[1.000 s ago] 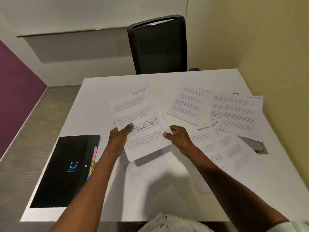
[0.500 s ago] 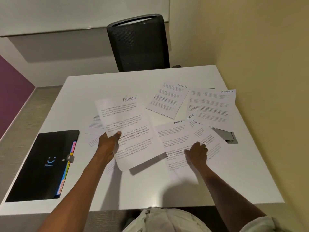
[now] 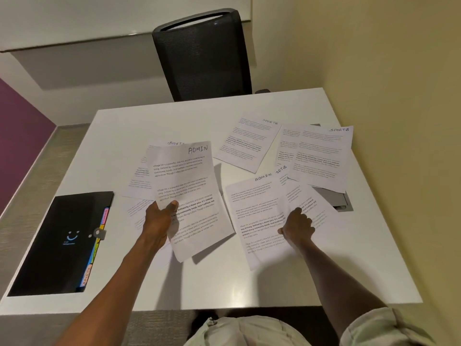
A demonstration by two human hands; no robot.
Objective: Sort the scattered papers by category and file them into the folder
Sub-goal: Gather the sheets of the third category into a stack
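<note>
A white counter (image 3: 212,278) fills the middle of the view. At its far edge stands a black mesh-backed office chair (image 3: 202,56), pushed in close. A grey metal panel (image 3: 334,199) is set into the counter near its right side. The wall on the right (image 3: 386,58) is pale yellow; a purple wall (image 3: 20,136) shows at the left, above a grey carpeted floor (image 3: 22,206).

Two sheets headed ADMIN: one raised (image 3: 189,191), one flat on the counter (image 3: 257,211). Four headed SPORTS (image 3: 245,143) (image 3: 321,156) (image 3: 175,143) (image 3: 283,171), two of these mostly covered. One black folder (image 3: 59,243). One black chair (image 3: 204,56). Further sheets beneath, uncountable.
</note>
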